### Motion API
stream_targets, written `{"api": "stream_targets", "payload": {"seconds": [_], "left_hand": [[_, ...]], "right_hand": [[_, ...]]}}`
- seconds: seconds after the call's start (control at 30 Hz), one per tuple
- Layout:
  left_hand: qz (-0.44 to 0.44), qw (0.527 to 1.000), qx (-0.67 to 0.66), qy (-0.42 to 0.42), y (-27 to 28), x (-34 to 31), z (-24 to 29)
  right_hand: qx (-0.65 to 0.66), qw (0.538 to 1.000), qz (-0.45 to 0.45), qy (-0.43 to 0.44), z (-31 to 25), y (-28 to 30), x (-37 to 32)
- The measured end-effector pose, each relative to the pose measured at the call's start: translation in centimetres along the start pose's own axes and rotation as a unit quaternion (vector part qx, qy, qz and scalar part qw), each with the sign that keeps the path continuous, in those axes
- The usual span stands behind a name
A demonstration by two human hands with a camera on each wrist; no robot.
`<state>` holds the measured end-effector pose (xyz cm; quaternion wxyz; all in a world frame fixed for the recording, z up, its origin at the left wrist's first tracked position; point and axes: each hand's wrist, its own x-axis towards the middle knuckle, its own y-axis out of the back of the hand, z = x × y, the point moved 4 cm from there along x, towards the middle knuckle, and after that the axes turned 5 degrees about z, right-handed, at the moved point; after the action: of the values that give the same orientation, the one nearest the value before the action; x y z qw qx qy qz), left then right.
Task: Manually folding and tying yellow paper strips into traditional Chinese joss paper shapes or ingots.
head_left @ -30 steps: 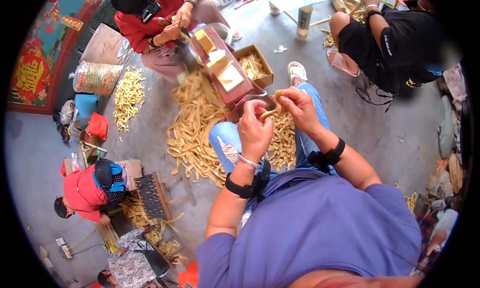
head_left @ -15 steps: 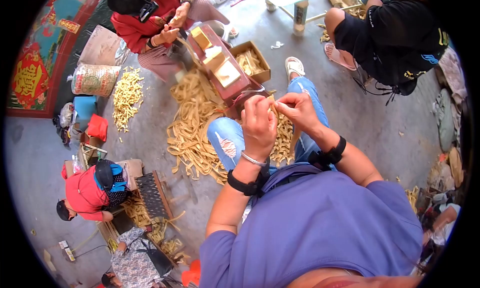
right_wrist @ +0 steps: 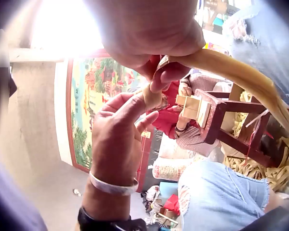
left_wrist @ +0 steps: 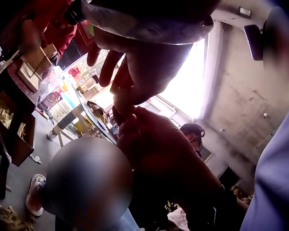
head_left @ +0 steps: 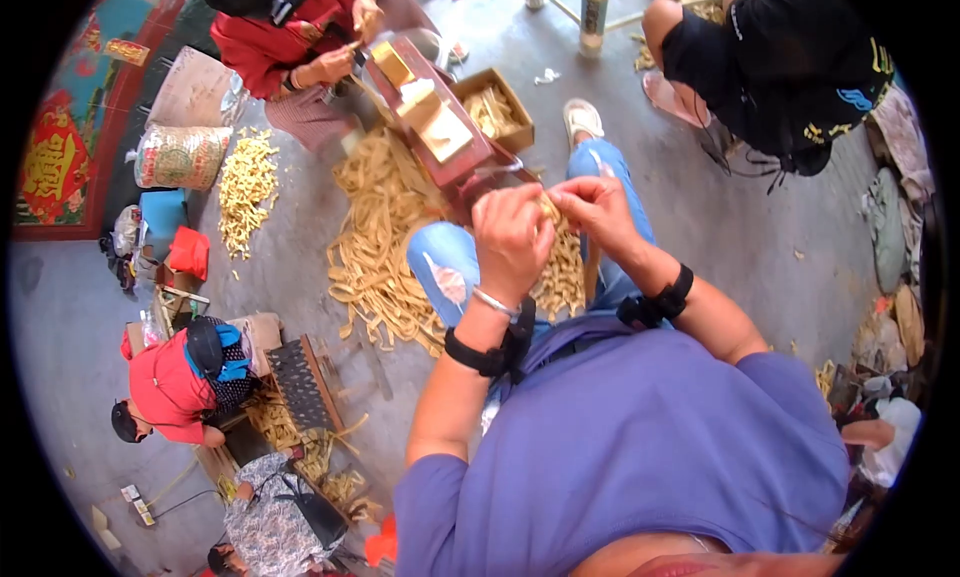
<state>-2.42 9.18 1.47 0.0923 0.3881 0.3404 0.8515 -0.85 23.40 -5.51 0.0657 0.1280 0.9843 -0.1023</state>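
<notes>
The left hand (head_left: 512, 239) and right hand (head_left: 597, 212) meet above the lap, both with fingers curled, each pinching the same tan strip (right_wrist: 241, 72). In the right wrist view the left hand's thumb and forefinger nip the strip's near end, while the right hand closes over it just above; from there the strip runs free, down and away toward the knee. In the head view only a short piece of the strip shows between the two hands, just over the left knee in torn blue jeans (head_left: 445, 267). The left wrist view is dark and backlit, so it shows little more than the two hands touching. Under the hands a heap of strips (head_left: 385, 247) spreads across the concrete floor. Beyond it stands a red wooden stand (head_left: 440, 127) with a cardboard box (head_left: 495, 107) of more pieces beside it. Farther out sit a person in red (head_left: 290, 37) at the stand's far end, a person in black (head_left: 790, 67) and a printed sack (head_left: 180, 155).
</notes>
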Motion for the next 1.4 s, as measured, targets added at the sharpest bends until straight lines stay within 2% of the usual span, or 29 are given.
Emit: {"api": "stream_targets", "payload": {"seconds": [0.03,0.07,0.13,0.23,0.27,0.33,0.43,0.47,0.53,0.57,0.67,0.77,0.8,0.87,1.0,1.1,1.13,1.2,1.27,1.33,1.37,1.4], "left_hand": [[0.009,1.0,-0.001,0.017,-0.2,-0.2,-0.3],[0.024,0.999,0.0,0.028,-0.3,-0.3,-0.2],[0.029,0.997,-0.02,0.069,-0.1,-0.1,-0.1],[0.033,0.998,0.026,0.046,0.0,0.1,0.2],[0.03,0.991,-0.042,0.126,-0.2,-0.2,-0.2],[0.023,0.943,-0.175,0.283,-1.0,-1.0,-0.8],[0.012,0.894,-0.264,0.361,-2.1,-2.1,-1.8],[0.0,0.878,-0.29,0.38,-2.6,-2.5,-2.2],[0.018,0.943,-0.178,0.28,-1.5,-1.8,-1.1],[0.027,0.966,-0.12,0.226,-1.1,-1.4,-0.5],[0.029,0.999,0.006,0.041,-0.8,-0.4,1.0],[0.017,0.999,0.02,0.018,-0.8,-0.2,1.4],[0.013,1.0,0.027,0.007,-0.7,-0.1,1.5],[0.016,0.999,0.021,0.021,-0.7,-0.4,1.0],[-0.013,1.0,0.019,0.012,-0.4,-0.1,1.5],[-0.045,0.995,-0.038,0.085,-0.1,0.1,1.6],[-0.04,0.984,-0.085,0.149,-0.1,-0.1,1.1],[-0.029,0.946,-0.177,0.27,-0.3,-0.3,0.2],[0.0,0.961,-0.15,0.232,-0.6,-0.7,0.4],[0.039,0.975,-0.126,0.181,-0.8,-0.9,0.4],[0.053,0.992,-0.072,0.087,-1.1,-1.2,0.2],[0.068,0.983,-0.084,0.148,-0.8,-1.4,0.1]], "right_hand": [[0.018,1.0,-0.006,0.003,-0.2,0.0,-0.6],[0.007,0.999,0.0,0.046,-0.8,-0.3,-1.1],[0.046,0.998,-0.003,0.051,-1.8,-0.7,-1.7],[0.064,0.995,-0.075,0.007,-1.3,-0.4,-1.3],[0.066,0.995,-0.054,0.046,-1.5,-0.3,-1.3],[0.069,0.99,-0.012,0.12,-2.3,-0.2,-1.4],[-0.026,0.973,0.026,0.226,-3.2,0.1,-1.6],[-0.043,0.975,0.044,0.212,-2.9,0.3,-1.3],[-0.076,0.977,0.08,0.18,-2.6,0.6,-0.7],[-0.037,0.994,0.06,0.081,-2.0,0.6,-0.9],[-0.046,0.997,0.066,-0.008,-1.3,0.7,-0.5],[-0.246,0.963,0.009,0.113,-1.7,0.7,-0.5],[-0.233,0.961,-0.023,0.145,-1.6,0.9,-0.5],[-0.206,0.952,-0.085,0.209,-1.5,1.1,-0.5],[-0.241,0.941,-0.143,0.188,-2.5,1.4,-1.2],[-0.178,0.954,-0.182,0.159,-2.5,1.4,-1.5],[-0.148,0.959,-0.19,0.147,-2.6,1.4,-1.6],[-0.036,0.975,-0.21,0.059,-1.9,1.7,-1.4],[0.058,0.975,-0.208,-0.044,-2.2,1.4,-2.0],[0.115,0.972,-0.191,-0.067,-0.7,1.1,-2.4],[0.143,0.97,-0.181,-0.078,-0.3,1.0,-2.5],[0.134,0.972,-0.178,-0.077,-0.3,0.9,-2.6]]}}
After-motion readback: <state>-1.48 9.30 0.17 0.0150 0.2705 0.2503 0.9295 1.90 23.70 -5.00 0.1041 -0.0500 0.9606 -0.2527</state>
